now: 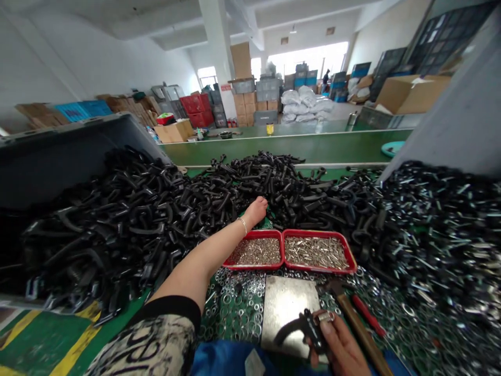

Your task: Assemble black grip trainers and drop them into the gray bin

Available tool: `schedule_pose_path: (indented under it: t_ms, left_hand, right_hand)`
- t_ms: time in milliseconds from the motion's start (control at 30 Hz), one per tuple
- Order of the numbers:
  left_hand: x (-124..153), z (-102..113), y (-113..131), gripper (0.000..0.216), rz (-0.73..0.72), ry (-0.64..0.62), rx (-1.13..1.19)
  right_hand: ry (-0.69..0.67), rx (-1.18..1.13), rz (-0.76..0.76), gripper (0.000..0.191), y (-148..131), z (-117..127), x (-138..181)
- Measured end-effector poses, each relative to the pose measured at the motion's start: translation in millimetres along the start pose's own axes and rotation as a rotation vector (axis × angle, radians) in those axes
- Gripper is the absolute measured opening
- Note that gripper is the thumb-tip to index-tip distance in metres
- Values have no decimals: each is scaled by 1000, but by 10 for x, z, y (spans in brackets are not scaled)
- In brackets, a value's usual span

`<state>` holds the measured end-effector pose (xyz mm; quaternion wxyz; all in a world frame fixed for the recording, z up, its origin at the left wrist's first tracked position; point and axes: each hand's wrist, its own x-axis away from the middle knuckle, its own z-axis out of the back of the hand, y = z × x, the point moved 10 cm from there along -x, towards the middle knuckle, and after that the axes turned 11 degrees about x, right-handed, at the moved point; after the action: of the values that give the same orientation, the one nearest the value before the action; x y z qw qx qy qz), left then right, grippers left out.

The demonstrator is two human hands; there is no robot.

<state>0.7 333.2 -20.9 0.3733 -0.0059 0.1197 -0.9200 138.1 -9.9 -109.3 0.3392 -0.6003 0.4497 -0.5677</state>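
My left hand [257, 211] reaches forward over the heap of black curved levers [219, 196], its fingers curled down and closed; whatever they grip is hidden. A thin bracelet [243, 224] circles that wrist. Low in the view, my right hand [340, 340] grips a black lever assembly [309, 329] with a small silvery metal piece [324, 317] at its end. The assembly is held over a flat metal plate [287, 295]. Between my hands stand two red trays, the left tray [282, 256] with tiny metal bits and the right tray [354, 266] with small metal pins.
A hammer [358, 324] and a red-handled tool [368, 314] lie right of the plate among scattered metal rings [238, 313]. A grey crate [78, 130] spills levers at left. Shiny dark parts [450, 224] heap at right. A green conveyor [282, 146] crosses behind.
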Motion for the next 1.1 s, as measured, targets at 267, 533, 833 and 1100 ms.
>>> schedule_pose_path:
  t_ms: [267,533,833,1100]
  left_hand:
    - [540,1025,-268,31,269,274,58]
    - [1707,1180,780,39,525,406,1148]
    - [2474,368,2090,49,802,193,1806]
    - [2411,504,2194,46,732,113,1787]
  right_hand:
    - [-73,-141,51,31,-251,-56,89]
    - [-10,323,195,41,-650,-199,106]
    - [32,1062,557,30,-997,-470,445]
    - [-37,1130,575,28,-976,-516,479]
